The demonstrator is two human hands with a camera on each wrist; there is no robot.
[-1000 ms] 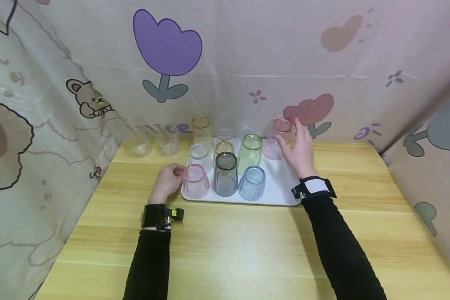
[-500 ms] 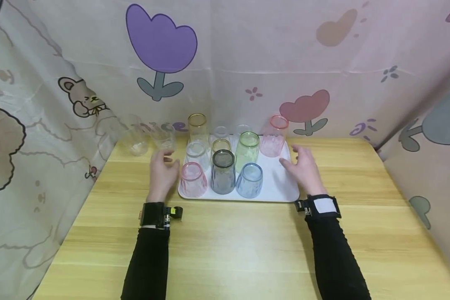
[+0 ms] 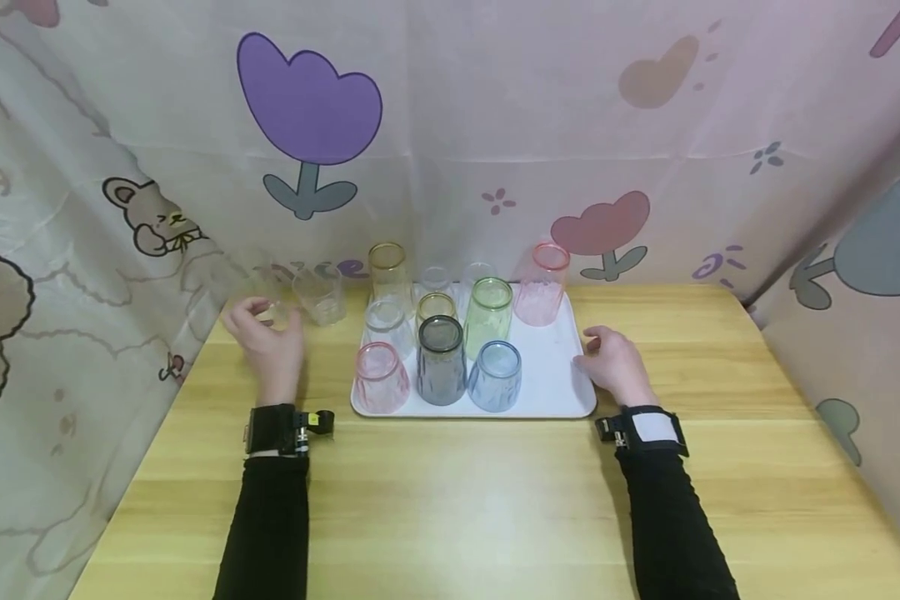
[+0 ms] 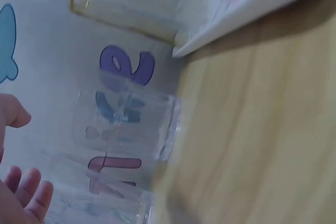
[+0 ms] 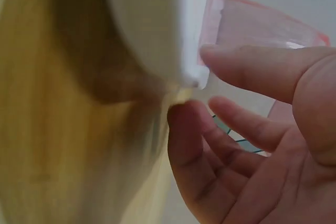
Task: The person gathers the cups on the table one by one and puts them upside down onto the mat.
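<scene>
My left hand (image 3: 270,346) reaches to the far left of the table, fingers loosely bent beside a clear glass (image 3: 270,287) that it partly hides. A second clear glass (image 3: 324,307) stands just right of it; the left wrist view shows that glass (image 4: 134,121) past the fingertips. By the right side of a white tray (image 3: 546,383), my right hand (image 3: 617,367) is loosely curved. In the right wrist view its thumb (image 5: 247,69) and fingers lie on either side of the tray's rim, with a gap showing. A pink glass (image 3: 542,292) stands on the tray's back right.
On the tray stand a pink glass (image 3: 382,385), a grey one (image 3: 441,371), a blue one (image 3: 495,383), a green one (image 3: 487,321), a tall amber one (image 3: 390,279) and several more. A printed curtain (image 3: 450,125) hangs behind the wooden table (image 3: 450,500).
My right hand has let go of the back right pink glass and come down to the tray's right edge. My left hand has moved from the tray's left side to the clear glasses.
</scene>
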